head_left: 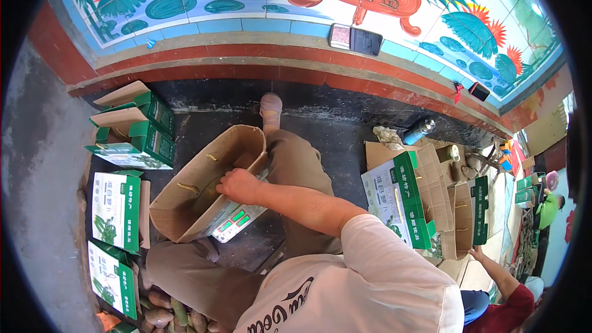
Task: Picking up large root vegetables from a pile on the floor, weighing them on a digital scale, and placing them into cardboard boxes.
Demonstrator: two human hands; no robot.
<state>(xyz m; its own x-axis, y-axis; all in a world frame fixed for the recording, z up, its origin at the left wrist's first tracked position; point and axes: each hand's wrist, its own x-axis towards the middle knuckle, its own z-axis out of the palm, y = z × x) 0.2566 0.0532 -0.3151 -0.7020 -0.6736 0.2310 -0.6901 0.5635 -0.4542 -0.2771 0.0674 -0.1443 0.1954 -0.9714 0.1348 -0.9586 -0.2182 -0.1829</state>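
An open cardboard carton (179, 209), brown inside with yellow rope handles (188, 189), sits tilted between my legs. It rests on or against a white scale with lit green displays (234, 219). My right hand (240, 185) reaches across the carton's near rim, its fingers curled down inside. A dim greenish shape shows below the fingertips, but what they hold, if anything, is hidden. My left hand is not in view.
Green-and-white cartons (117, 209) line the left side, with brownish and green roots (158, 316) below. More cartons (398, 200) stand right, near a blue bottle (419, 131). Another person's hand (476, 253) touches a carton there. A phone (365, 42) lies on the ledge ahead.
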